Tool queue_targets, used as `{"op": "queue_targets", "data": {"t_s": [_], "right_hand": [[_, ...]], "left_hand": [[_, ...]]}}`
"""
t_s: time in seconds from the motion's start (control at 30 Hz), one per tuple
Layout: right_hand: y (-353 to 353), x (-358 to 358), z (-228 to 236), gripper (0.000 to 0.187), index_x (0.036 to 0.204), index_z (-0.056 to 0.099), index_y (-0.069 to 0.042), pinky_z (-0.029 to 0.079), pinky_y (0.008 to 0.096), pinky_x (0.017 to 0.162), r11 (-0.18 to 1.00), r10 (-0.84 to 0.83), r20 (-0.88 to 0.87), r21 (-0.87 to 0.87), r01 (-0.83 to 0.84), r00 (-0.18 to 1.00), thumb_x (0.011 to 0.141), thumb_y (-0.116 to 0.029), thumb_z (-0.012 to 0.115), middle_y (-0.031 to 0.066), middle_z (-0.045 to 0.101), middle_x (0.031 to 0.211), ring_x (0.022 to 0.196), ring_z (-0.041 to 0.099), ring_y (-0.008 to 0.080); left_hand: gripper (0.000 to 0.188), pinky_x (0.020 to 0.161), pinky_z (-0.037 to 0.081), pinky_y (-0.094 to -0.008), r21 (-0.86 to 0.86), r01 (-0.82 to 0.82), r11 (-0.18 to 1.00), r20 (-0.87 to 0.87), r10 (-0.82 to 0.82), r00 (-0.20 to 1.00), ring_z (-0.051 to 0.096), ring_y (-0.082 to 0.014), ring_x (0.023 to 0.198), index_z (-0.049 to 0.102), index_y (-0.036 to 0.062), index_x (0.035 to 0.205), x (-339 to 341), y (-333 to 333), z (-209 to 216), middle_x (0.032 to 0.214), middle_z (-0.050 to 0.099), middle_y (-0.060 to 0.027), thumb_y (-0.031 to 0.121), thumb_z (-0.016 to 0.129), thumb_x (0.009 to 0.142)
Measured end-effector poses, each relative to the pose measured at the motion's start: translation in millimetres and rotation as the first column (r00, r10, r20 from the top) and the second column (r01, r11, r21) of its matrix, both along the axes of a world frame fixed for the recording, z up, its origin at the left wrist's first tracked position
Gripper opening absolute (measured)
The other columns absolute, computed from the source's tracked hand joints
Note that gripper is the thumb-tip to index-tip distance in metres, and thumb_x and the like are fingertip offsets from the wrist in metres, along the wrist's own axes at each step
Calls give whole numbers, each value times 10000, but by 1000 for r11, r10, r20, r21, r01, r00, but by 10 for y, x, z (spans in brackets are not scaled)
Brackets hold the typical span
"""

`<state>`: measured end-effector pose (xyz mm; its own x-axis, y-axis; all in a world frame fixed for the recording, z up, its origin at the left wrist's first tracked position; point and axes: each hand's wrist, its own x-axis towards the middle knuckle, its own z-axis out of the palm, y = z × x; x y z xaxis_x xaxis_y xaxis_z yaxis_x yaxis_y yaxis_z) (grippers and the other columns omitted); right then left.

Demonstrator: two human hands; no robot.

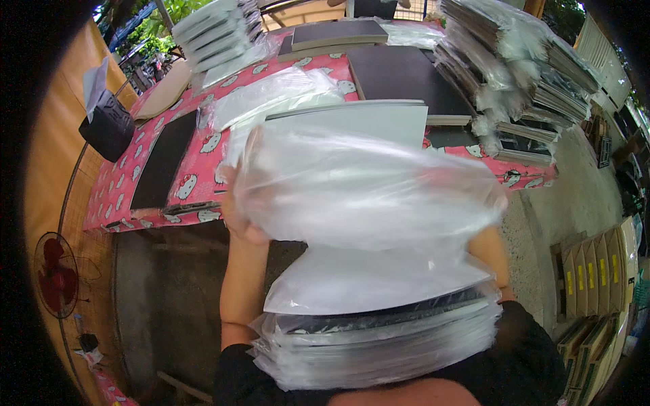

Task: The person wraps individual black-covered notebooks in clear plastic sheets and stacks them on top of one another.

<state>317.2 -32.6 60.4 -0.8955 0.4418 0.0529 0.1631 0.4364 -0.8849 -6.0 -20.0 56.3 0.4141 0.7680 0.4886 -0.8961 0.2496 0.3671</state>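
A clear plastic bag [372,183] spreads, smeared by motion, between my two hands. My left hand [238,210] closes on its left edge, thumb and palm showing. My right hand [484,193] is at the bag's right end; plastic covers its fingers. Behind the bag, a white flat board [352,122] with a thin dark edge lies on the table, its lower part hidden. Close to my body rises a stack of plastic-wrapped flat panels [386,348], a white sheet [372,281] on top.
A pink patterned cloth [210,142] covers the table. On it lie black panels [413,78], loose plastic bags [271,95] and tall wrapped stacks [535,81] at the far right. A dark tissue box [108,125] stands left, above a red fan [57,274]. Cardboard [596,271] leans at right.
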Motion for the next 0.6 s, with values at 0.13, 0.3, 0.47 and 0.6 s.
{"op": "queue_targets", "data": {"t_s": [0.13,0.3,0.47,0.6], "right_hand": [[35,-77,-250,207,857,616,-43,457,304,677,968,-250,-332,-76,239,910,791,-228,553,131,584,910,744,593,238],[9,62,-484,196,856,593,-55,464,340,599,538,-780,39,-469,700,625,779,-224,530,129,604,850,663,579,230],[10,228,-861,205,781,611,-3,467,306,571,885,-408,-374,-385,261,833,650,-155,654,84,614,777,633,571,194],[-35,104,-944,265,872,598,25,481,317,591,906,-420,-245,-164,389,874,623,-52,646,138,608,889,687,599,218]], "left_hand": [[424,594,423,-311,102,-94,990,-708,138,692,517,-153,717,444,68,1159,-53,166,-183,775,573,-36,226,543,778],[382,511,423,-216,142,109,984,-935,97,341,497,-78,655,504,63,1105,-9,171,-442,751,546,-1,120,603,741],[649,670,415,-207,58,72,996,-160,-62,985,483,-87,761,396,68,1216,29,154,-296,858,523,10,379,647,706],[732,747,402,-255,192,-29,981,-635,147,758,505,-121,798,370,37,1223,17,202,-230,973,539,-25,458,630,683]]}}
